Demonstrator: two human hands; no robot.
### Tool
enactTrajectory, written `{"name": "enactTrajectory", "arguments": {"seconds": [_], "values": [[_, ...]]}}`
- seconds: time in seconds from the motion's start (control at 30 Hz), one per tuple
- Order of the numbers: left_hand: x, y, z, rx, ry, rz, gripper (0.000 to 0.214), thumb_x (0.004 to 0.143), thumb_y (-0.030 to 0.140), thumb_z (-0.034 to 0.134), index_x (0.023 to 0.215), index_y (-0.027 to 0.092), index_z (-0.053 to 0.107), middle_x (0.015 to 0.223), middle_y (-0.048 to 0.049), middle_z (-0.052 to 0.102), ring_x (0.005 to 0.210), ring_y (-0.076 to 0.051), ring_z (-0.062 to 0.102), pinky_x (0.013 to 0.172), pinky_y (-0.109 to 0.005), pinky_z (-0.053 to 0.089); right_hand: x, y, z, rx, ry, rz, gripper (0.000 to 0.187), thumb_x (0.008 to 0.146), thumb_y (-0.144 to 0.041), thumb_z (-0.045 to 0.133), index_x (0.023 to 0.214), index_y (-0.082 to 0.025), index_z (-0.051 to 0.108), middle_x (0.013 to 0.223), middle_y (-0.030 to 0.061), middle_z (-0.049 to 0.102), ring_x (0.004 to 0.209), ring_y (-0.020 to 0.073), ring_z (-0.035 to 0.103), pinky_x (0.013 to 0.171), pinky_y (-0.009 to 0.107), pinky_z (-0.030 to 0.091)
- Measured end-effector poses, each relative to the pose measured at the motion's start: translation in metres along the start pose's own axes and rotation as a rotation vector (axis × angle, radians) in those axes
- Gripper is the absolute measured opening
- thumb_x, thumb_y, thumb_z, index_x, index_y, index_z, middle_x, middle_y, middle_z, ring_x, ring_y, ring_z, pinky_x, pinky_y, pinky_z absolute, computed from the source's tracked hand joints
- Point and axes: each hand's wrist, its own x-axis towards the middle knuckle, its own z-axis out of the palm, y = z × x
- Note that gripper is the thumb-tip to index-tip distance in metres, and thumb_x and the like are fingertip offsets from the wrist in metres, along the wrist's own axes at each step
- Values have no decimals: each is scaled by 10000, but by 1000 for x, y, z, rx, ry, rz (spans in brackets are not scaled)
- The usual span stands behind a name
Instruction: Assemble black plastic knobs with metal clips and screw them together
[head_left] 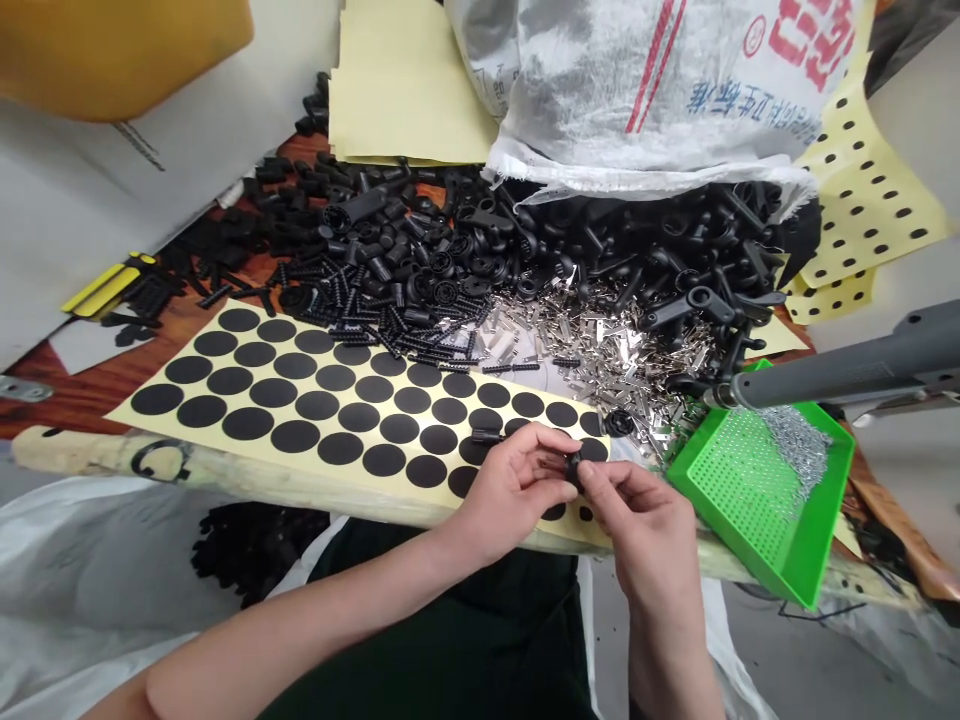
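Note:
Both of my hands meet over the right end of a yellow sheet bearing rows of round black stickers. Between my left hand and my right hand is a small black plastic part, pinched by the fingertips of both. Fingers cover much of it, so its exact kind does not show. A black cylindrical piece lies just beyond my left hand, over the stickers. Close to my right hand, a round black ring-shaped part rests by the sheet's corner.
Behind the sheet are heaped black plastic parts, ribbed black rods and small metal clips. A green tray with tiny metal pieces stands at right, under a grey tool. A white woven sack spills parts at the back.

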Motion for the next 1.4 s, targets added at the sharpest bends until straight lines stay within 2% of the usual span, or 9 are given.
{"name": "enactTrajectory", "arguments": {"seconds": [0.1, 0.17, 0.27, 0.4, 0.6, 0.67, 0.77, 0.93, 1.4], "values": [[0, 2, 0, 9, 8, -14, 291, 686, 30, 677, 932, 175, 620, 839, 7, 652, 812, -121, 621, 710, -228, 476, 2, 5, -2, 118, -69, 60, 268, 703, -416, 770, 723, -155, 714, 525, -13, 604, 443, 68, 473, 422, 191, 391], [-1, 5, 0, -5, 17, -14, 290, 697, 43, 693, 943, 178, 619, 863, 6, 659, 834, -121, 625, 744, -232, 479, 0, 6, -1, 119, -53, 37, 249, 715, -400, 763, 766, -161, 715, 560, -6, 634, 468, 82, 520, 444, 199, 428], [0, 7, 0, -31, 4, -29, 314, 721, 66, 695, 1007, 182, 634, 937, -11, 673, 890, -135, 631, 790, -247, 489, -4, 4, 1, -32, 53, -112, 205, 739, -370, 740, 814, -181, 718, 673, 22, 701, 570, 127, 628, 530, 238, 514], [0, 5, -3, -58, -41, -58, 316, 761, 104, 682, 1072, 157, 667, 934, -33, 691, 809, -127, 640, 756, -252, 502, -7, 2, 0, -184, 135, -316, 119, 759, -315, 714, 789, -201, 722, 737, 29, 720, 636, 146, 673, 588, 254, 552], [2, 1, -5, -82, -65, -61, 303, 769, 97, 677, 1069, 139, 677, 869, -33, 710, 748, -118, 662, 743, -248, 507, -6, 8, 0, -4, 64, -141, 170, 757, -337, 723, 835, -186, 712, 729, 25, 723, 610, 158, 693, 576, 265, 576], [2, 2, -4, -83, -61, -54, 303, 760, 88, 679, 1057, 146, 685, 879, -29, 709, 765, -117, 662, 756, -248, 512, -6, 9, 0, -81, 108, -225, 147, 785, -323, 695, 842, -189, 708, 755, 24, 722, 627, 151, 689, 581, 258, 570], [2, 3, -3, -55, -42, -25, 289, 732, 63, 690, 1001, 166, 707, 941, -22, 699, 861, -123, 657, 790, -235, 509, -7, 8, -2, -339, 166, -461, 81, 826, -260, 641, 810, -198, 690, 753, 11, 711, 665, 133, 673, 605, 233, 545], [1, 3, -1, 35, -55, 21, 285, 718, 42, 688, 965, 180, 722, 971, -12, 673, 891, -120, 642, 823, -241, 504, -8, 0, -6, -675, 138, -703, 93, 865, -171, 573, 791, -186, 627, 707, -9, 680, 644, 109, 643, 603, 207, 494], [-2, -1, -1, 197, -63, 136, 296, 765, 52, 579, 1019, 163, 681, 1022, -44, 630, 958, -166, 620, 879, -306, 502, -10, -7, -6, -927, 113, -696, 151, 909, -177, 485, 807, -188, 596, 742, 24, 681, 642, 141, 637, 586, 249, 459]]}}
